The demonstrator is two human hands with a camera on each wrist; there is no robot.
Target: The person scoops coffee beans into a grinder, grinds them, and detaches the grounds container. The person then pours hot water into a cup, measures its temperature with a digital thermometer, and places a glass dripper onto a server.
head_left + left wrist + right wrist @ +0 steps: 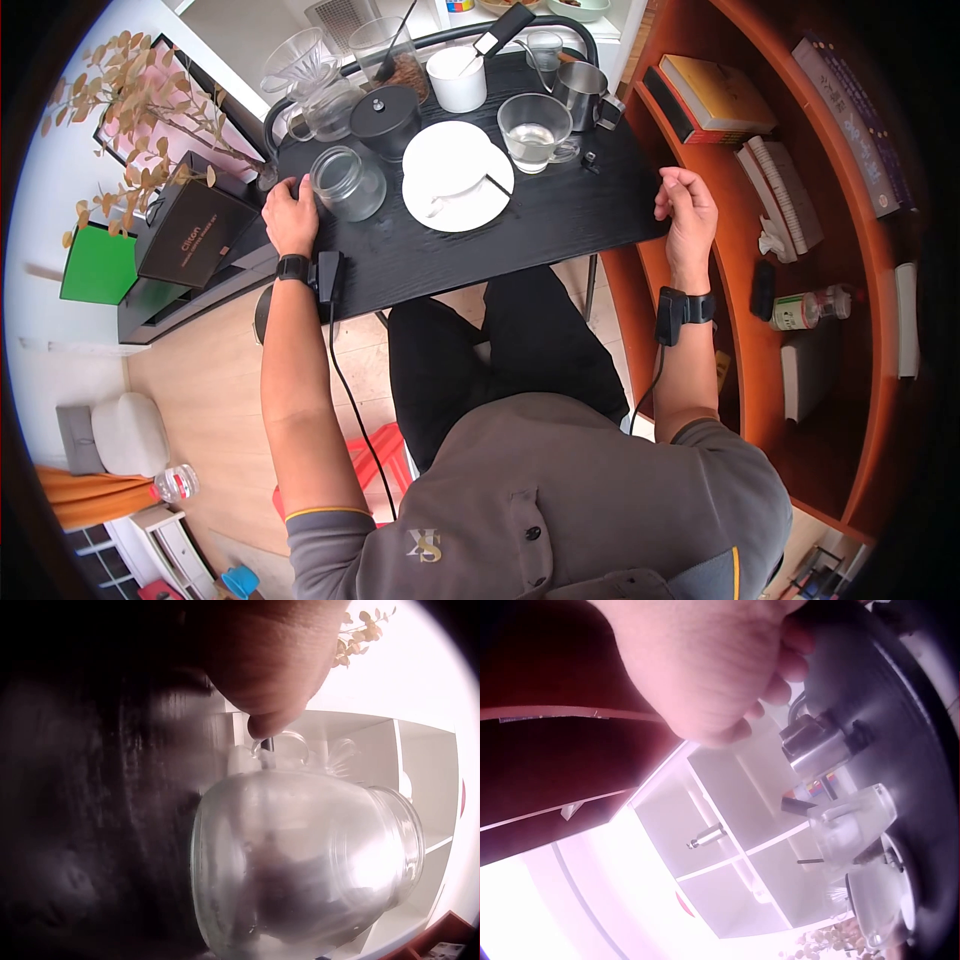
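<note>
At the table's left edge my left hand point(291, 216) rests beside an open glass jar point(348, 184); in the left wrist view the jar point(300, 862) stands close to the hand point(274, 660). My right hand point(688, 222) is at the table's right edge, fingers loosely bent, holding nothing. In the right wrist view the hand point(705, 667) has the metal pitcher point(817, 746) beyond it. Between the hands stand a white plate point(462, 215) with a white cup-like item on it, a glass cup point(535, 130) with clear liquid and a black lidded container point(386, 122).
Along the back of the black table point(400, 262) are a white canister point(458, 80), a glass of brown pieces point(405, 75), a glass dripper point(300, 62) and a steel pitcher point(580, 90). A wooden bookshelf point(735, 250) stands right; a dark box point(195, 225) is left.
</note>
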